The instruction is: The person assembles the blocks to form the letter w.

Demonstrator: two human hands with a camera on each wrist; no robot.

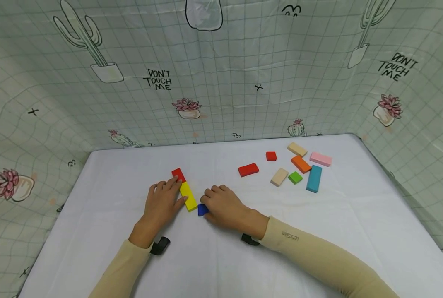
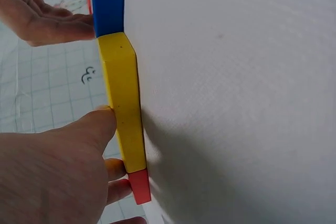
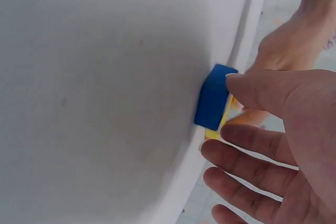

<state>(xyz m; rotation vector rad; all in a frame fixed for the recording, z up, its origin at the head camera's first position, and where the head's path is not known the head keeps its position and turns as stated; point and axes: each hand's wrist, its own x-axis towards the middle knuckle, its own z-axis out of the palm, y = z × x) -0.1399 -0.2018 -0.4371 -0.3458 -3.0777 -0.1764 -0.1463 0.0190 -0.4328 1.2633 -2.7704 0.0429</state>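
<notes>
On the white table a red block (image 1: 178, 174) and a long yellow block (image 1: 188, 197) lie end to end in a slanted line. My left hand (image 1: 163, 203) rests along their left side, its thumb touching the yellow block and its fingertips at the red one. A blue block (image 3: 213, 98) stands at the near end of the yellow block; in the left wrist view their ends meet. My right hand (image 1: 224, 207) pinches the blue block between thumb and index finger, covering part of it in the head view. The other right fingers are spread beside it in the right wrist view.
To the right lie a long red block (image 1: 248, 169), a small red one (image 1: 271, 156), an orange block (image 1: 301, 164), a green block (image 1: 295, 178), a teal block (image 1: 314, 179), a pink block (image 1: 321, 159) and two beige blocks (image 1: 279, 177). A patterned cloth (image 1: 221, 74) hangs behind the table.
</notes>
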